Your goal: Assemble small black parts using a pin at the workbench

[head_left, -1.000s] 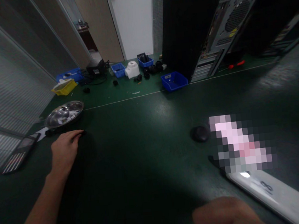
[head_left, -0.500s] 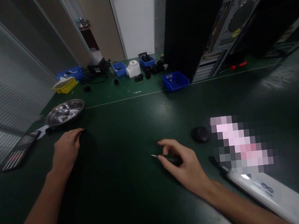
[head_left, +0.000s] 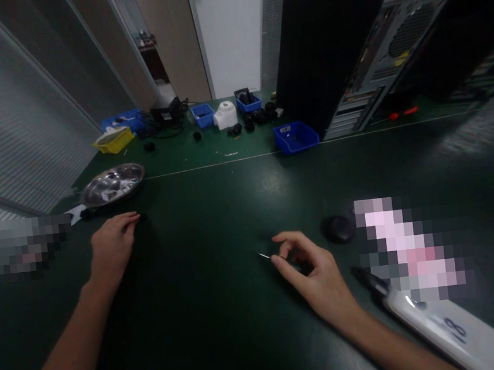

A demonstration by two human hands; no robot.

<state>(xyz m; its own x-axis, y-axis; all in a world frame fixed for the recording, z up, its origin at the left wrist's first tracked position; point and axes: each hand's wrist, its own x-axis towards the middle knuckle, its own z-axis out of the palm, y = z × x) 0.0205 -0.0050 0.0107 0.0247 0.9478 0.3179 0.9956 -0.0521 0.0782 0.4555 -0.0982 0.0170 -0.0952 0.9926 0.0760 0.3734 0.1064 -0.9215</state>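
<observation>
Over green table (head_left: 203, 231), left hand (head_left: 114, 240) pinched, right hand (head_left: 317, 272) curled, gripping slim tool (head_left: 264, 256).

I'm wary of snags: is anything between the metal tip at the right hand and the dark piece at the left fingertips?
Nothing visible: only green tabletop shows between the metal tip at the right hand and the dark piece at the left hand.

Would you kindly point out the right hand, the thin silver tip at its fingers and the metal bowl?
Right hand (head_left: 322, 272), head view: back of the hand.
Thin silver tip (head_left: 264, 255), head view: its middle.
Metal bowl (head_left: 92, 190), head view: bare inner wall.
</observation>
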